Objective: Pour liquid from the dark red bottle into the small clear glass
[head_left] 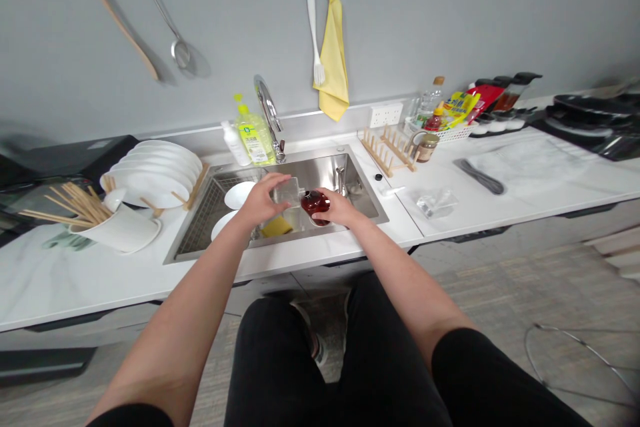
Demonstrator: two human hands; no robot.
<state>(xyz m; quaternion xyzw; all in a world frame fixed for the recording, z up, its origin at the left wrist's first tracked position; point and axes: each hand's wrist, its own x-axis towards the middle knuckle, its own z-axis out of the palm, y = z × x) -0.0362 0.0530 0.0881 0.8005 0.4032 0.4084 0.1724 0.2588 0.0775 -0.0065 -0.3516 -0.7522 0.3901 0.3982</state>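
Note:
Over the sink (345, 240), my left hand (264, 199) is closed around a clear, see-through container (289, 193). My right hand (337, 207) grips a bottle of dark red liquid (315, 204), tipped on its side with its neck towards the clear container. The two necks meet or nearly meet between my hands; I cannot tell whether liquid is flowing. Below, in the sink, lie a yellow sponge or cloth (277, 227) and two white bowls (239, 195), partly hidden by my left hand and forearm.
A faucet (270, 110) rises behind the sink beside a green soap bottle (251, 137). White plates (150, 173) and a chopstick holder (123, 227) stand left. On the right are a black cap (379, 177), a white pump nozzle (391, 191), a wooden rack (390, 150) and a jar (427, 147).

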